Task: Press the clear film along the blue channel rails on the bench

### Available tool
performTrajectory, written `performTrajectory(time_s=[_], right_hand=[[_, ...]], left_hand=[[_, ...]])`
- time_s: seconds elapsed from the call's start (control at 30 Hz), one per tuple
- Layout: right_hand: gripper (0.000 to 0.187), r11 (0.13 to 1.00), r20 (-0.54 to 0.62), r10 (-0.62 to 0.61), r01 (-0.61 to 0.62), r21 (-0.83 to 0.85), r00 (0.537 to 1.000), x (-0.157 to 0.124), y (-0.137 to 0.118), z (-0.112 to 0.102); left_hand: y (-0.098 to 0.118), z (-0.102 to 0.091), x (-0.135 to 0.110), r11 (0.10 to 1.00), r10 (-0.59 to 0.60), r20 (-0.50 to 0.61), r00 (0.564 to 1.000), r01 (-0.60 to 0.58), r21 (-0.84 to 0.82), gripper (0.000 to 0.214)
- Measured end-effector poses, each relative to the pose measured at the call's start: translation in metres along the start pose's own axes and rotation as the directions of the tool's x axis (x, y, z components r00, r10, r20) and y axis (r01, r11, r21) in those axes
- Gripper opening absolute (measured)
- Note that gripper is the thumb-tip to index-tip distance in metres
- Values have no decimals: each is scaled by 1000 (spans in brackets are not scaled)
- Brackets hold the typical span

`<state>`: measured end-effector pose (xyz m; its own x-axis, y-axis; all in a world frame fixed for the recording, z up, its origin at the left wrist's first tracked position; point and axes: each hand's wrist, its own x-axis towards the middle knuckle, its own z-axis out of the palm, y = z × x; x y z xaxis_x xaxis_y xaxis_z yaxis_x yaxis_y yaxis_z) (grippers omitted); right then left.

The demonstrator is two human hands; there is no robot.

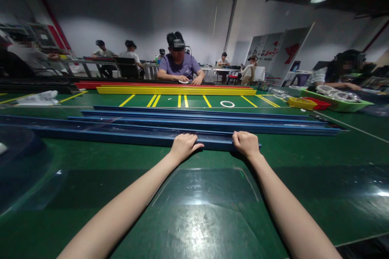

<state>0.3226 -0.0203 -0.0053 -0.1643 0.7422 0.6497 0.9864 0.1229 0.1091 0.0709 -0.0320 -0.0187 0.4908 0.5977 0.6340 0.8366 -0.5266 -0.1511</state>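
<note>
A long blue channel strip (146, 137) lies across the green table, its right end close to me. My left hand (183, 147) is closed over its near wall, fingers curled inside and thumb pointing right. Near the strip's right end, my right hand (246, 144) has its fingers wrapped over the same wall; its thumb is hidden. Just behind are more blue channel strips (212, 120), lying side by side. A clear plastic sheet (194, 186) rests flat on the table between my forearms.
Yellow and red channel strips (176, 90) lie farther back, before a seated person (179, 64) in purple. A white ring (227, 104) is on the green table (349, 149). A green tray (343, 106) with clear coils stands right. Bluish clear plastic (21, 162) is at left.
</note>
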Motion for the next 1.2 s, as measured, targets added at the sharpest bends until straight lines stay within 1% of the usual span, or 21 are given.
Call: performTrajectory(time_s=[0.23,0.5,0.93,1.2], right_hand=[[44,999,91,50,-49,-14,995,0,-3,-4],[46,997,143,76,-71,-39,987,1,-4,-7],[46,996,170,78,-71,-50,982,1,-5,-9],[46,998,141,51,-47,-38,989,0,-5,-10]], left_hand=[[0,0,0,1000,-12,15,1000,12,18,44],[0,0,2,1000,-23,46,999,23,-2,45],[1,1,1,999,-32,11,999,32,-3,47],[3,-2,2,1000,-27,18,999,27,0,46]])
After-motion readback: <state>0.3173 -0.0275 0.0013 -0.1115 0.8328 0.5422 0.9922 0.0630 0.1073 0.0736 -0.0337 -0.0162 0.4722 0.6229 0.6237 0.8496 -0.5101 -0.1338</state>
